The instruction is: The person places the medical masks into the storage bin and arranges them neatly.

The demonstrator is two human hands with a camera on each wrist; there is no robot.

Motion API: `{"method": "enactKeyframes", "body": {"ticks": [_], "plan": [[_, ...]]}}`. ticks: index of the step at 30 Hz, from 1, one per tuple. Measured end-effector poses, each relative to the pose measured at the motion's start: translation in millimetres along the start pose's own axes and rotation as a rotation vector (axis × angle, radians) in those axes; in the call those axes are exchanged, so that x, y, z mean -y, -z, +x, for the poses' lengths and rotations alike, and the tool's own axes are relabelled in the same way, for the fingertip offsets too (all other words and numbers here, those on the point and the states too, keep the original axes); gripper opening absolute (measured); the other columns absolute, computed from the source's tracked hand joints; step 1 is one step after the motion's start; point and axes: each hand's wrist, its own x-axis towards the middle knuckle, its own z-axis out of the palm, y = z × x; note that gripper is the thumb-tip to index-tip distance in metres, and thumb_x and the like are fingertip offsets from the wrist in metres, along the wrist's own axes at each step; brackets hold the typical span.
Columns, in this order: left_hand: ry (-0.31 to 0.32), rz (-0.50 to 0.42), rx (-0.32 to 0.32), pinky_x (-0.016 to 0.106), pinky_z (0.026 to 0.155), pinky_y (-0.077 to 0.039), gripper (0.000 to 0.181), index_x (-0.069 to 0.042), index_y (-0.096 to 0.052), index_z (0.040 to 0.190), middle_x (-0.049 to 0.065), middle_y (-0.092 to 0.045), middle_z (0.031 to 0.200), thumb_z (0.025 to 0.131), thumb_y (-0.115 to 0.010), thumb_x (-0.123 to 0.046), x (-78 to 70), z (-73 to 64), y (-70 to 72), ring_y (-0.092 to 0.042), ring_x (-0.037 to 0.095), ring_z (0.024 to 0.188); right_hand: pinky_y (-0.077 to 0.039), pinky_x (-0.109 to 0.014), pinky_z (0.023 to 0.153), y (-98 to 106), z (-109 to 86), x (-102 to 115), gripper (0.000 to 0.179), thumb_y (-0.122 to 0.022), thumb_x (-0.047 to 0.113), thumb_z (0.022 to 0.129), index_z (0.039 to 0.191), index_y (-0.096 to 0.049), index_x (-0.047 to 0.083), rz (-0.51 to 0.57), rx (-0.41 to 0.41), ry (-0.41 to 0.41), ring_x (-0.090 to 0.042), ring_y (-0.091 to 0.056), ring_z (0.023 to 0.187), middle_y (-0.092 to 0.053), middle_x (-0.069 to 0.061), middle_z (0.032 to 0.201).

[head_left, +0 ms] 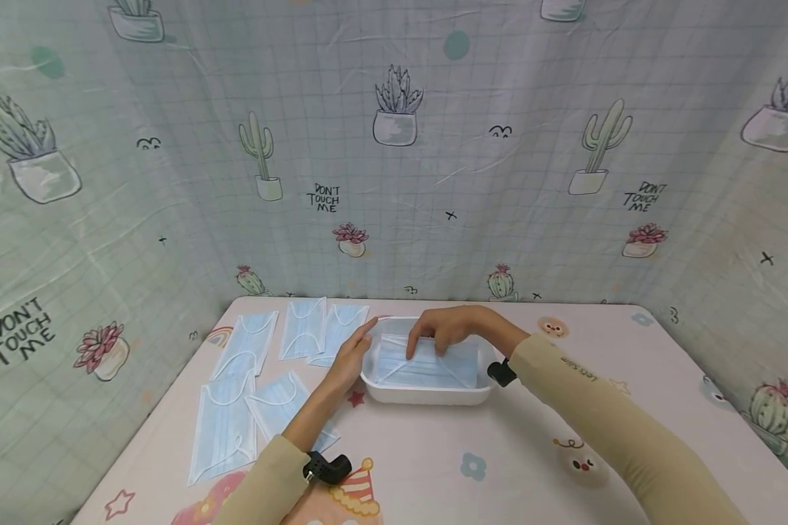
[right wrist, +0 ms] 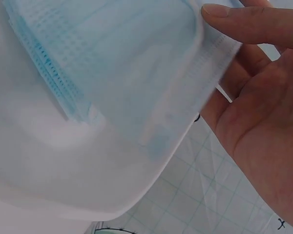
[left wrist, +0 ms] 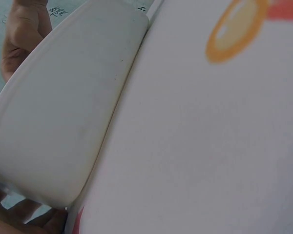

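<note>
A white plastic tub (head_left: 427,396) stands on the table with a stack of light-blue face masks (head_left: 460,364) inside. My left hand (head_left: 349,364) holds the tub's left end; in the left wrist view its fingers (left wrist: 51,220) curve against the outside below the rim. Over the tub, my right hand (head_left: 449,326) reaches in from the right. The right wrist view shows that hand pinching the edge of a face mask (right wrist: 151,58), thumb on top and fingers behind, above the thicker stack (right wrist: 46,68).
Several loose face masks (head_left: 223,426) lie flat on the left of the patterned table (head_left: 532,452), a few overlapping. A printed cloth (head_left: 460,182) hangs behind the table and along both sides.
</note>
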Motion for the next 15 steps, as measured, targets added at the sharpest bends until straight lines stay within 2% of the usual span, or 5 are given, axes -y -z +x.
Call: {"method": "enactKeyframes", "body": {"ticks": [6, 15], "plan": [[-0.001, -0.005, 0.006, 0.060, 0.128, -0.019, 0.047, -0.029, -0.040, 0.160, 0.008, -0.033, 0.169, 0.112, -0.037, -0.028, -0.8, 0.3, -1.1, -0.024, 0.034, 0.159, -0.041, -0.024, 0.078, -2.2, 2.4, -2.5, 0.056, -0.059, -0.022, 0.078, 0.118, -0.078, 0.012, 0.019, -0.002, 0.005, -0.014, -0.050, 0.092, -0.065, -0.001, 0.117], [-0.009, -0.003, 0.003, 0.061, 0.128, -0.015, 0.048, -0.026, -0.040, 0.160, 0.010, -0.031, 0.170, 0.112, -0.038, -0.025, 0.5, 0.5, 0.7, -0.020, 0.036, 0.160, -0.049, -0.025, 0.089, -0.7, 6.6, -2.6, 0.052, -0.062, -0.019, 0.080, 0.116, -0.079, 0.015, -0.031, -0.067, -0.012, -0.016, -0.056, 0.101, -0.069, -0.003, 0.128]]}}
